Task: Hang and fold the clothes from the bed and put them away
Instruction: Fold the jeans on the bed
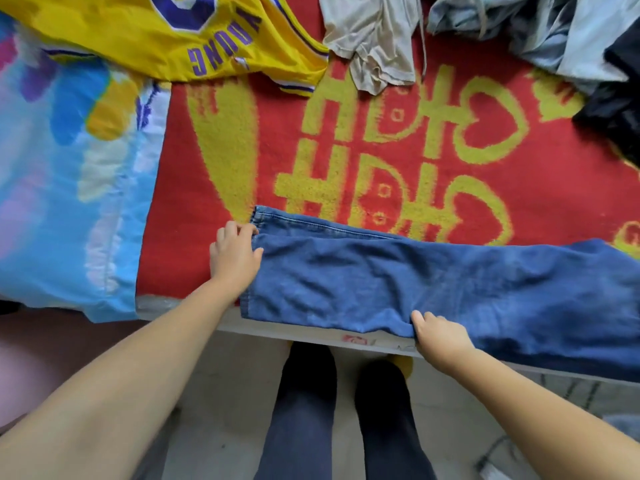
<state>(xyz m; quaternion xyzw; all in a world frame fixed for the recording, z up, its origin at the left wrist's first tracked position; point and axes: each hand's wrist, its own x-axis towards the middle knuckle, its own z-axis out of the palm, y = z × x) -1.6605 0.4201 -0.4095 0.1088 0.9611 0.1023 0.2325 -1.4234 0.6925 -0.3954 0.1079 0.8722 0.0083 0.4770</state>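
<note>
A pair of blue jeans (398,282) lies flat along the near edge of the bed, legs stacked, hems at the left. My left hand (233,254) grips the hem end of the jeans, its fingers curled over the cuff. At the near edge of the denim, about mid-length, my right hand (440,336) pinches the fabric. A yellow jersey (166,36) with purple lettering lies at the far left. Beside it a beige garment (374,39) is crumpled. Pale blue clothing (554,32) and a dark garment (616,109) are piled at the far right.
A red blanket (381,143) with yellow characters covers the bed. To its left spreads a light blue patterned sheet (62,188). My dark-trousered legs (343,417) stand on the pale floor against the bed edge.
</note>
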